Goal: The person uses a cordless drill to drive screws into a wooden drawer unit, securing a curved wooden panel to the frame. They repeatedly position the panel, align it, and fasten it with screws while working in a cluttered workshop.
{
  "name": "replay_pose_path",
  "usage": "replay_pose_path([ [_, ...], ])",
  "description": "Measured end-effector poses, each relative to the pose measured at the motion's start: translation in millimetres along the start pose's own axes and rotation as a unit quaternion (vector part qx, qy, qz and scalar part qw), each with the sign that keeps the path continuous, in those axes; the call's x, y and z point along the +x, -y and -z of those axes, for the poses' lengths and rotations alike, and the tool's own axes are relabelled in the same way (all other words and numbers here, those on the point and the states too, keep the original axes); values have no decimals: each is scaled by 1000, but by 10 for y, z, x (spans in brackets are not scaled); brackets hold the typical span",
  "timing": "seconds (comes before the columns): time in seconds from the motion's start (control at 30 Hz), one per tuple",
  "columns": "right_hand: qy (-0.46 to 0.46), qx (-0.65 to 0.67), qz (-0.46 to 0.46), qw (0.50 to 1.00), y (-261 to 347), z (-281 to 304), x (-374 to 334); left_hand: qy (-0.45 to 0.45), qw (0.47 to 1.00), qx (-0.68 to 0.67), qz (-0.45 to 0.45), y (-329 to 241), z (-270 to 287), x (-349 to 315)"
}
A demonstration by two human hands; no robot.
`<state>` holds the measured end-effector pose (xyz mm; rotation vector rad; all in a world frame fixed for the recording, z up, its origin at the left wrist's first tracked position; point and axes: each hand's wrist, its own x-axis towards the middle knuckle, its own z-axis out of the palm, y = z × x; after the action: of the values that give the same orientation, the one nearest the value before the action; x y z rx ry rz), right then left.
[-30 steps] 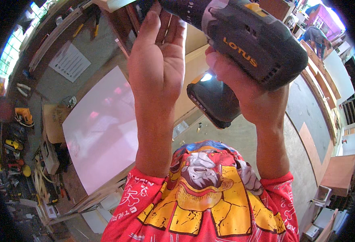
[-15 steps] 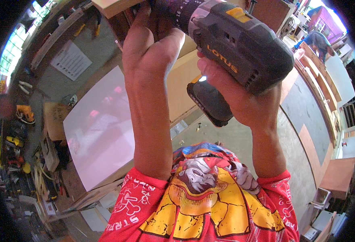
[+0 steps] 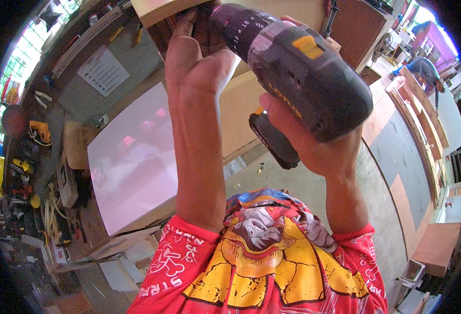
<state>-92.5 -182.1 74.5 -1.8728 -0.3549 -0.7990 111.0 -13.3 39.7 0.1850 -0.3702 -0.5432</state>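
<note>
We're driving the cordless drill (image 3: pixel 303 68), right hand (image 3: pixel 314 146) clenched on grip, left hand (image 3: pixel 193 57) bracing wooden piece (image 3: pixel 162 8); next needs steady pressure.

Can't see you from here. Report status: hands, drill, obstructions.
Right hand gripping cordless drill. Left hand cupped at its nose, against pale wood board. Bit tip hidden. Nothing seen blocking.

Person seen from above: red short-sleeved T-shirt (image 3: pixel 262 261) with a large yellow, grey and blue cartoon print on the chest and white lettering on both sleeves; forearms bare; left hand (image 3: pixel 193 68) and right hand (image 3: pixel 309 141) ungloved
</note>
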Motion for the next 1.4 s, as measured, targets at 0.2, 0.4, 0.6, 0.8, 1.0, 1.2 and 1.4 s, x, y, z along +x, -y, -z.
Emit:
replay_pose_path([
  [0.2, 26, -63, -28, 997, -210, 270, -388, -106, 994, 26, -7, 850, -234, -519],
  [0.4, -21, 132, -243, 961, -269, 225, -762, -189, 982, -7, -11, 572, 212, -1046],
  [0.6, 79, 71, -111, 988, -488, 221, -822, -237, 957, 150, -79, 605, 83, -1215],
  [0.8, 104, 62, -69, 990, -539, 135, -859, -184, 977, 94, -43, 482, 18, -1432],
  [1.0, 132, 76, -83, 985, -524, 83, -881, -196, 976, 82, -54, 472, 122, -1595],
  [1.2, 124, 84, -78, 986, -541, 39, -930, -215, 974, 46, -46, 499, 84, -1654],
  [1.4, 109, 99, -92, 985, -554, 58, -951, -252, 957, 138, -40, 525, 88, -1621],
])
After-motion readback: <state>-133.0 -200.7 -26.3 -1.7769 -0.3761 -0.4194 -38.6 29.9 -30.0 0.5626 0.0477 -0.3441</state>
